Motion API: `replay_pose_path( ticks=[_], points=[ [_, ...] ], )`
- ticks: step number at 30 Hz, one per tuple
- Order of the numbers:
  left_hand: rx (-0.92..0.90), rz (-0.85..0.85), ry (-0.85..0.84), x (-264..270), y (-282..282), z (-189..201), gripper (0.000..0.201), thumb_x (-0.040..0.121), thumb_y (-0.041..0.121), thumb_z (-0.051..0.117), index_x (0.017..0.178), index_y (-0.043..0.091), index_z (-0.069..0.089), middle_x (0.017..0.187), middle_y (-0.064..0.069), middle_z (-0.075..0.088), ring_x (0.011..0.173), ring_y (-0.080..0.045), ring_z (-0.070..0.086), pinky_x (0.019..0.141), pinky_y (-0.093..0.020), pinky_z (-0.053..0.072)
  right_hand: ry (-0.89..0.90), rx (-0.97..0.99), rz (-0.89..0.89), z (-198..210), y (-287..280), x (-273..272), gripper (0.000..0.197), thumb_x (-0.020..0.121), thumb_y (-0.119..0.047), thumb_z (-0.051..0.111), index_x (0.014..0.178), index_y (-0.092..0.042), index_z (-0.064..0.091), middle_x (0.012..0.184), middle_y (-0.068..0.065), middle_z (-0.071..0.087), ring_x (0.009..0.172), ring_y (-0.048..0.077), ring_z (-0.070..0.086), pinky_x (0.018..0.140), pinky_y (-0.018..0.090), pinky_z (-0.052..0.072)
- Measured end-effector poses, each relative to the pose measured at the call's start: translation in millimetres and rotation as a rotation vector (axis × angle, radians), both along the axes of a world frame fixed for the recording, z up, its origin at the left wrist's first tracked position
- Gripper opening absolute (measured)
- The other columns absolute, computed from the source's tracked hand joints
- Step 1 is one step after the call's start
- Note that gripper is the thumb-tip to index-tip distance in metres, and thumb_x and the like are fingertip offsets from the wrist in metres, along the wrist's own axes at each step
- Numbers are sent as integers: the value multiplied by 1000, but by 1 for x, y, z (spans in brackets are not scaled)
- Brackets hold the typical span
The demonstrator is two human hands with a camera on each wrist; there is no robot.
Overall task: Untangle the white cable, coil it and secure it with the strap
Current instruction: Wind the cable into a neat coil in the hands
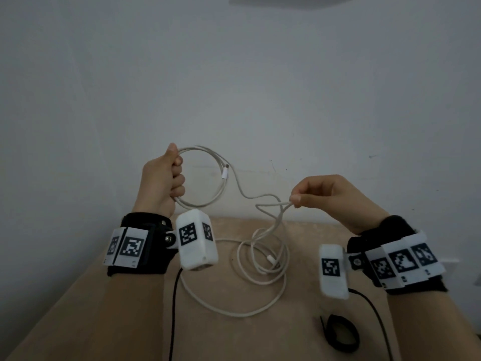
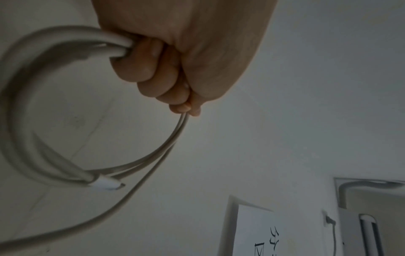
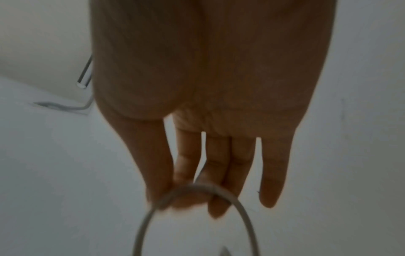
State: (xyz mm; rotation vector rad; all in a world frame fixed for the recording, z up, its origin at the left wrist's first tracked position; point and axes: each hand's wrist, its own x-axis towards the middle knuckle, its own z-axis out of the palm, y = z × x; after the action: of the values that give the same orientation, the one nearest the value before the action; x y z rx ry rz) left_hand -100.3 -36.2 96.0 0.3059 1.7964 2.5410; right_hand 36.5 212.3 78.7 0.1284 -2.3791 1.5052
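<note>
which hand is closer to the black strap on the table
Right. The right hand is raised, pinching the white cable above and behind the black strap. The left hand grips the coil far across to the strap's left.

A plain, faintly scuffed white wall [image 1: 234, 87] is rising behind the light tan wooden table [image 1: 78, 308], dim even light washing over both.

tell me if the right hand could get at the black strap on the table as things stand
Probably not yet: the right hand is raised and pinching a bend of the white cable. The black strap lies bare on the table below its wrist, so letting go would free it.
</note>
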Motion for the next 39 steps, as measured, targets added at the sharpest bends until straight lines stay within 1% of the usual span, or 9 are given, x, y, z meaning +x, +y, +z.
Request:
replay_pose_path(
  ticks=[5,8,10,17,21,25,30,33,39],
  points=[
    [22,40,21,0,-5,2,39,101,37,43,67,18,40,40,13,27,31,-2,17,30,-16,13,49,-163,-155,-12,7,-10,41,88,-24,62,51,-14,50,54,-3,48,68,15,55,93,37,48],
    [30,41,26,1,-6,3,39,101,37,44,66,18,40,40,13,27,31,-2,17,31,-16,13,-32,-12,-233,-20,13,-12,43,86,-28,65,47,-13,53,54,0,56,68,9,61,89,33,44],
    [33,41,38,1,-5,3,39,101,37,44,66,18,40,42,12,27,32,-3,17,31,-17,13,-86,4,-304,-25,16,-15,46,87,-31,62,44,-17,56,58,3,62,73,20,64,88,39,49],
    [19,-116,116,6,0,6,39,100,37,43,66,19,40,46,12,26,33,-1,16,31,-14,13,-107,-250,-604,-34,10,-21,47,99,-42,40,66,-9,49,57,8,46,49,21,50,51,30,50],
    [0,-138,117,8,6,6,39,100,38,43,66,18,40,46,12,26,33,-1,16,31,-14,13,-65,-419,-461,-27,3,-21,43,96,-46,45,72,-11,54,51,-1,40,47,13,43,46,25,46],
    [-14,-130,124,9,10,5,38,100,37,44,67,19,41,46,12,26,33,-1,16,31,-14,13,2,-540,-265,-21,1,-19,32,91,-38,59,72,-12,57,49,-6,38,51,11,41,64,31,55],
    [-8,-127,127,10,11,6,38,100,37,44,67,18,41,46,12,27,34,-1,16,31,-15,14,54,-210,-332,-26,6,-23,12,82,-18,72,90,-20,64,83,0,62,77,15,59,76,31,51],
    [-21,-88,121,9,12,4,38,100,37,44,67,18,42,45,12,28,33,-2,17,31,-15,15,128,-6,-530,-24,2,-25,10,81,-17,72,81,-19,62,75,0,62,66,15,59,66,26,49],
    [-9,-73,118,10,13,5,38,101,36,43,67,18,40,46,11,27,35,-3,16,32,-16,15,-422,-186,-182,-25,-27,-25,40,94,-33,56,88,5,68,72,18,70,51,17,63,51,26,54]
  ],
)
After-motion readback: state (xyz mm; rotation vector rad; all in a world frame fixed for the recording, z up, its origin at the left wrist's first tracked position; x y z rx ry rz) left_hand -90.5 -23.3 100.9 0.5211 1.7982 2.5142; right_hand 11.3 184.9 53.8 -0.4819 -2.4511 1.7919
